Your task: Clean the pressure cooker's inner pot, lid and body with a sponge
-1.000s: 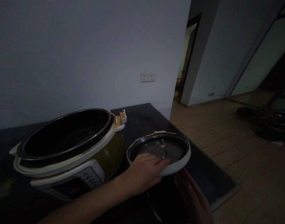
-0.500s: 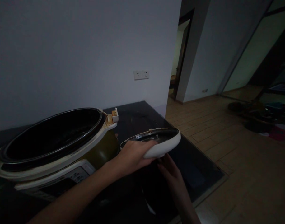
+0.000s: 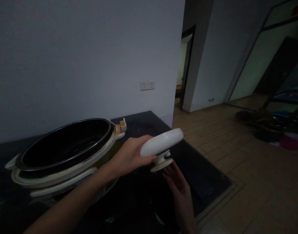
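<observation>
My left hand (image 3: 128,155) grips the edge of a white cooker lid (image 3: 163,142) and holds it in the air, tilted so its white outer side and round knob (image 3: 161,164) face me. My right hand (image 3: 178,185) is below the lid with its fingers stretched out, fingertips close to the knob. To the left stands an open electric cooker (image 3: 66,155) with a black inner pot, a white rim and a yellowish body.
The cooker stands on a dark glossy counter (image 3: 200,182) against a white wall with a double socket (image 3: 147,85). The counter's edge falls off to a tiled floor on the right, with a doorway and dark objects beyond.
My left hand has lifted the lid off the counter and turned it over, from inner side up to outer side and knob showing. My right hand has moved up under it.
</observation>
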Demonstrator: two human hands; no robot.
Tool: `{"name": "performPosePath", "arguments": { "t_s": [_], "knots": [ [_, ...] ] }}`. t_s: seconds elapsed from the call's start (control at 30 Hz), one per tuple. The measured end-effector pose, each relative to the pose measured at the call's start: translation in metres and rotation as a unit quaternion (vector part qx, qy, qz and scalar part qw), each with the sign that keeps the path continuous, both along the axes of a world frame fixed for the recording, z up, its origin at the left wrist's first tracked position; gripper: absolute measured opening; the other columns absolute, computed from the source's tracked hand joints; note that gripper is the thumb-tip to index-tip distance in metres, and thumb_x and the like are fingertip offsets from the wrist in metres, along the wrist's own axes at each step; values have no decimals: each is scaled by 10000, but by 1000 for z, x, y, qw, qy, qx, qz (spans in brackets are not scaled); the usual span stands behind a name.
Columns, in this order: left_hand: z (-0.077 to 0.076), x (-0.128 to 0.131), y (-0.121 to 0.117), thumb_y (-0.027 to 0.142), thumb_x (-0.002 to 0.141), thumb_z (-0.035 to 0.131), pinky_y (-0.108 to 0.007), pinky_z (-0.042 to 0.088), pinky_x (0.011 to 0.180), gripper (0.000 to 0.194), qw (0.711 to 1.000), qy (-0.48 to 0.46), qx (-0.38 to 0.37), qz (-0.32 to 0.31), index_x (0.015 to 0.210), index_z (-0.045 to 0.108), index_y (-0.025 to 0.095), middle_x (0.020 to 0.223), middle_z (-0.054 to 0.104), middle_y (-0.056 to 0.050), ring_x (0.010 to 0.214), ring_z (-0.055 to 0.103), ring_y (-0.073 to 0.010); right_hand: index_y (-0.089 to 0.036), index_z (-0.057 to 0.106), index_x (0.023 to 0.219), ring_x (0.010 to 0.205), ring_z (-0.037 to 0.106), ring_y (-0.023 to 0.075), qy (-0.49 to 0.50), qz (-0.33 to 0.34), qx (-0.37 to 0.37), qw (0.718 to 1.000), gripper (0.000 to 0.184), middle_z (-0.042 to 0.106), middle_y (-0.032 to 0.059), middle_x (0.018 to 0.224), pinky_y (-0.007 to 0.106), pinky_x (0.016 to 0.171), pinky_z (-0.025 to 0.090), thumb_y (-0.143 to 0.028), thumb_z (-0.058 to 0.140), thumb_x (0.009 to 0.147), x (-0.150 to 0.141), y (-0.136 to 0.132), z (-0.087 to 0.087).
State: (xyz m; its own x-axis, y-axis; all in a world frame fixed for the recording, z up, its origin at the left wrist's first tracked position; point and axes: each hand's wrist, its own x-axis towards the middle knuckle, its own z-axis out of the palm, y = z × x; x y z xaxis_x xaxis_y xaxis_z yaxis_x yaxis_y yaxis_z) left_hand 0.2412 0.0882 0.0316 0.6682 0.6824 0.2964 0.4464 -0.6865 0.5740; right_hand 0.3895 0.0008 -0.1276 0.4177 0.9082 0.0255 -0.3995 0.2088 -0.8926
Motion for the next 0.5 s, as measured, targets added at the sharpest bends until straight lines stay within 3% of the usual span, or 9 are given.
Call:
{"name": "performPosePath", "arguments": {
  "t_s": [0.13,0.23,0.3,0.37,0.5],
  "knots": [
    [17,-17,-13,347,730,715,-236,487,655,342,991,-116,-51,44,1014,643,172,892,679,8,780,629,-157,-297,505,1346,1273,496,286,-89,-67,35,993,533,515,58,1410,476,1071,379,-383,633,836,-6,-21,8],
    [23,-29,-23,336,689,747,-243,511,650,420,969,-203,-115,74,1060,642,167,903,701,-7,776,646,-167,-323,396,1418,1344,396,303,-199,-119,84,969,618,395,54,1496,488,1091,333,-351,622,843,-12,-29,17],
    [27,-37,-31,317,652,764,-240,520,617,475,948,-267,-154,83,1080,634,158,891,715,-18,748,655,-171,-311,289,1469,1364,341,323,-302,-170,128,929,736,352,83,1507,507,1089,314,-349,642,824,-16,-30,33],
    [31,-45,-40,299,623,774,-235,526,597,500,927,-320,-174,88,1078,630,148,880,723,-24,733,661,-172,-305,216,1491,1342,337,344,-409,-223,174,867,796,346,109,1477,525,1063,330,-378,641,822,-20,-29,56],
    [44,-66,-57,236,649,729,-254,544,591,456,899,-400,-138,115,1087,633,150,902,730,-24,729,674,-172,-278,171,1499,1253,390,344,-530,-282,254,758,822,398,137,1349,537,1032,351,-525,584,833,-35,-27,114]
  ]
}}
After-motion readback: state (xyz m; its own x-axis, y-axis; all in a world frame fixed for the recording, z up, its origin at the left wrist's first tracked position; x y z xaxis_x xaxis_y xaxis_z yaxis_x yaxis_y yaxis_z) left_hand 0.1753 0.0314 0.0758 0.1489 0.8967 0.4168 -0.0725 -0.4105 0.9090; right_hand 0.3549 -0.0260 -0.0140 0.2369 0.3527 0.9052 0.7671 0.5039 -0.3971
